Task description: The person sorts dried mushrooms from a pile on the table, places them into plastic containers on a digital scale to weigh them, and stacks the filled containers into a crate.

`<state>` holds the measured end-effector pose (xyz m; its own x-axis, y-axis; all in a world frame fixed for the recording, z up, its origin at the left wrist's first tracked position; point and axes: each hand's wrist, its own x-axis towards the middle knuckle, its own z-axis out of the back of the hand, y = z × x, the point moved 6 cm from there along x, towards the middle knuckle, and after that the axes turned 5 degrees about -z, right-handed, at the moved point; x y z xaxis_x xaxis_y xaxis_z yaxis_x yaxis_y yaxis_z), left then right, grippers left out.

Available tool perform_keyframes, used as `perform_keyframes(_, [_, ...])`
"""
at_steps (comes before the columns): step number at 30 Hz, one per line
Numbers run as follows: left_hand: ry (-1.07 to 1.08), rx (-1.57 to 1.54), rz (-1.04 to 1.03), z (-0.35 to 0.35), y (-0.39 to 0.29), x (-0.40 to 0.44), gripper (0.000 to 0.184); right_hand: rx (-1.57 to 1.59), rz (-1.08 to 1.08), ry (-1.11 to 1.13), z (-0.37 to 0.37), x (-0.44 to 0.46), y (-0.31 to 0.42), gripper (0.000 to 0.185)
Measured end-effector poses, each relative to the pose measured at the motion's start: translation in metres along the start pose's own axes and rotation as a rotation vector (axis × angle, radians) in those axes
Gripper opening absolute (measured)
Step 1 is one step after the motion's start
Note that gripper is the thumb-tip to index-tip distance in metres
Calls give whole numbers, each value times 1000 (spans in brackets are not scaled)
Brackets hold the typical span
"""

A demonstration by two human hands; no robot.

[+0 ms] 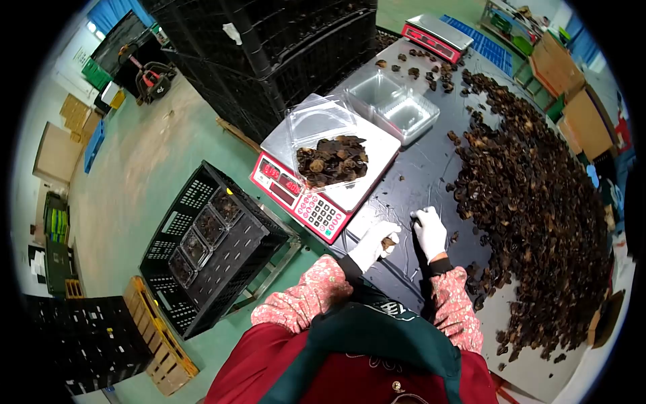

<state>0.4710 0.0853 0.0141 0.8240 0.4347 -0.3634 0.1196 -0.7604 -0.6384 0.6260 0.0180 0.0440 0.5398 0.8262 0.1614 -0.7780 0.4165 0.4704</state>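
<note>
My left hand (375, 246), in a white glove, is closed around a small brown dried piece (387, 244) just off the near corner of a red and white scale (370, 195). On the scale sits an open clear plastic box (294, 145) holding dark dried pieces (333, 161). Resting on the dark table (420, 172) is my right hand (429, 233), also gloved in white, with its fingers curled; whether anything is in them is hidden. Empty clear boxes (409, 114) stand behind the scale. To the right spreads a large heap of dark dried pieces (538, 195).
A black crate (187, 229) with several filled clear boxes stands at the left on a metal stand. Tall stacked black crates (269, 60) rise behind the scale. A second scale (437, 37) sits at the table's far end. A wooden pallet (158, 337) lies lower left.
</note>
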Motion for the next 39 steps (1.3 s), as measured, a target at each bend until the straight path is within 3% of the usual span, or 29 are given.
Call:
perform_keyframes(5, [-12,-29,69,-11,7,-4,18,363,-336,-91,17,-22,-39,18])
perform_keyframes(8, [126,88,-5,-10,4,-2,25,179,-309,-152,31,-26,-39,22])
perform_keyframes(9, [144,90,15,-10,6,2,25,-105,-247,-73,26,-24,-37,29])
perform_keyframes(11, [140,114,20,-4,16,16,37,-244,-223,-34,22,-23,-39,36])
perform_keyframes(12, [16,325,-169,7,35,40,50,-403,-185,-109,34,-17,-17,40])
perform_keyframes(13, [16,325,-168,4,29,37,50,-380,-194,-111,38,-15,-11,39])
perform_keyframes(15, [149,821,-391,-15,7,30,60,-139,-46,-233,46,11,8,36])
perform_keyframes(16, [105,650,-374,-18,5,27,50,-129,-70,-220,52,16,20,33])
perform_keyframes(17, [110,649,-370,-19,1,22,50,94,-26,-204,55,28,37,34])
perform_keyframes(18, [184,596,-219,-25,-10,12,45,438,-19,-122,63,53,83,35])
perform_keyframes(19, [244,544,-73,-28,-18,0,40,435,-30,-118,59,53,82,35])
perform_keyframes(21, [200,732,-95,-12,-50,-30,30,458,260,-104,59,84,157,36])
perform_keyframes(23, [220,746,-336,-2,-61,-41,28,607,219,8,54,95,183,39])
perform_keyframes(24, [196,806,-382,3,-70,-48,24,343,343,-45,47,106,200,45])
perform_keyframes(26, [148,880,-456,13,-90,-62,22,140,474,-75,23,124,225,45])
perform_keyframes(27, [180,1164,-669,17,-95,-68,24,42,558,-99,8,131,229,42])
perform_keyframes(28, [140,1119,-670,18,-103,-72,25,36,560,-97,1,137,226,42])
perform_keyframes(30, [95,1067,-682,20,-117,-76,27,160,535,84,-10,150,228,39])
perform_keyframes(31, [100,1209,-812,16,-122,-81,28,152,543,89,-4,152,229,39])
perform_keyframes(32, [99,1348,-942,12,-124,-85,29,344,447,182,5,157,220,38])
perform_keyframes(33, [88,1337,-945,12,-126,-87,29,534,342,274,18,159,218,37])
perform_keyframes(35, [152,1393,-927,7,-127,-88,29,737,262,303,35,164,210,37])
perform_keyframes(37, [180,1403,-932,4,-122,-87,31,987,-154,431,45,154,194,38])
perform_keyframes(39, [214,1116,-684,7,-112,-79,31,1254,-133,339,60,139,176,36])
